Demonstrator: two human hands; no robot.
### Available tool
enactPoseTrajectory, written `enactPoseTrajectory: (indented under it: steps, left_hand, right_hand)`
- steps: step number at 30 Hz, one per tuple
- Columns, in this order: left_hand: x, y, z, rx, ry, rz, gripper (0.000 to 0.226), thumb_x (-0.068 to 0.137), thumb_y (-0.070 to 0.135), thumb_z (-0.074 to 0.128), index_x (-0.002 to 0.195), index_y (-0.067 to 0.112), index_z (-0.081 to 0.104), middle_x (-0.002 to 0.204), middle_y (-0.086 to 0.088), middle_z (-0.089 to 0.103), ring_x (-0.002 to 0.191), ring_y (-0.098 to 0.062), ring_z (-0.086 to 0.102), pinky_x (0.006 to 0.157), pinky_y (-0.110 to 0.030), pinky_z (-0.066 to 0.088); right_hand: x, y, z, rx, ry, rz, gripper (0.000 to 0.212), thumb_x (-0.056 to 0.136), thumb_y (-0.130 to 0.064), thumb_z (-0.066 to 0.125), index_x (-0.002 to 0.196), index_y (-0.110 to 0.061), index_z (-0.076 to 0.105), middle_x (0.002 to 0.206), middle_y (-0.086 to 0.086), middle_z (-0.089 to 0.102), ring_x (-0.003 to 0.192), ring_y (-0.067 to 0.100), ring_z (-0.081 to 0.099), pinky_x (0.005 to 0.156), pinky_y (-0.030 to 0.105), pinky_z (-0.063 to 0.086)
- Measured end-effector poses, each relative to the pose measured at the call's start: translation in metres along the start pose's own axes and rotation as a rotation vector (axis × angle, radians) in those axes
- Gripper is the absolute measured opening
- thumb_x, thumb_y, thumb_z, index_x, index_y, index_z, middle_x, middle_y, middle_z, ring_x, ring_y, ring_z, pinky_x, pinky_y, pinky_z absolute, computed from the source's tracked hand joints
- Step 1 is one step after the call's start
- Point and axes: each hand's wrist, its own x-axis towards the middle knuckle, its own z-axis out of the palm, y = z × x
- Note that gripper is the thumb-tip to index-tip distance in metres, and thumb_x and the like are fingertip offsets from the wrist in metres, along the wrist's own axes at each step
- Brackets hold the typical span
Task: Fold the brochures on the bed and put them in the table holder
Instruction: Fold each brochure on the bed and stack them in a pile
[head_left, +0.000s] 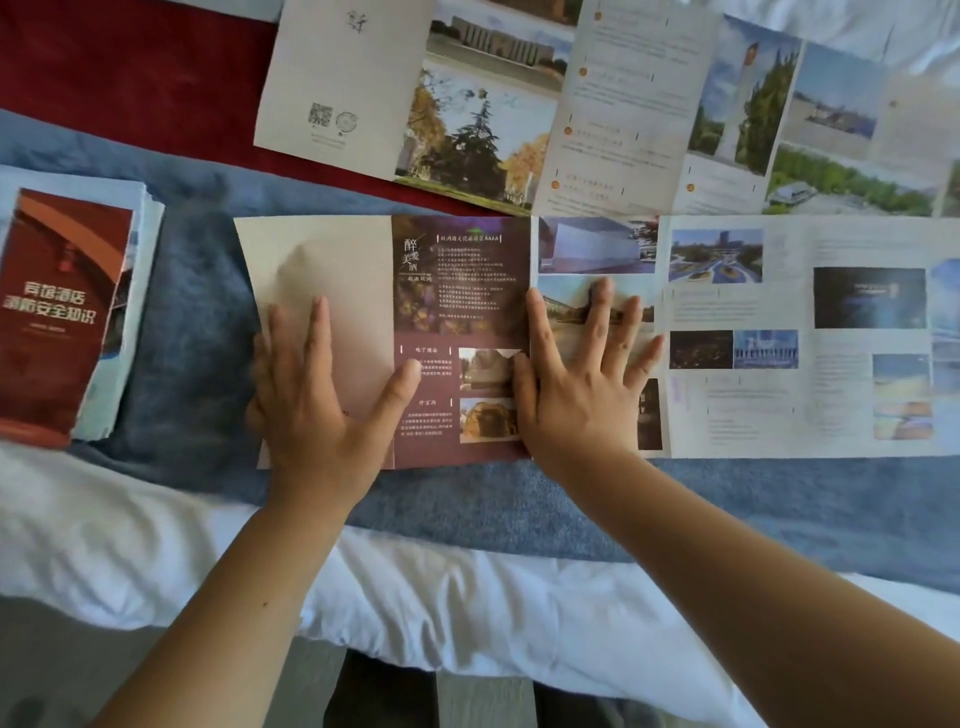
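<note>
The long brochure lies spread across the blue runner, close to the near edge of the bed. The left hand lies flat, fingers spread, on its cream end panel. The right hand, equally splayed, presses the photo panel just beside the purple one. Neither grips anything. The fold probably falls at the purple panel's edge: square the top and bottom edges first, then press firmly along the crease, since the bedding looks soft. A folded stack sits further left, and another open brochure lies farther in.

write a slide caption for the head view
Left hand and right hand press a brochure flat on the blue blanket, folded stack alongside.
</note>
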Motion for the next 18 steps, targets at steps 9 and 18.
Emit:
enactPoseTrajectory:
  steps: [9,18]
  left_hand:
    - [0.075,-0.015,0.001,0.367,0.038,0.168,0.096,0.087,0.085,0.017,0.164,0.029,0.010,0.172,-0.013,-0.004,0.158,-0.034,-0.002,0.125,-0.056,0.006]
    - [0.072,-0.011,0.005,0.200,0.062,0.216,0.094,0.091,0.084,0.018,0.164,0.025,0.016,0.172,-0.011,0.011,0.158,-0.028,0.011,0.126,-0.047,0.008]
  right_hand:
    - [0.011,-0.005,-0.002,0.021,0.029,-0.129,0.063,0.105,-0.049,0.021,0.164,-0.033,0.002,0.172,0.000,-0.009,0.157,0.032,-0.014,0.123,0.061,-0.008]
    - [0.014,-0.007,0.002,-0.008,0.027,-0.121,0.064,0.106,-0.050,0.016,0.164,-0.029,-0.002,0.172,0.001,-0.009,0.157,0.033,-0.015,0.122,0.063,-0.008]
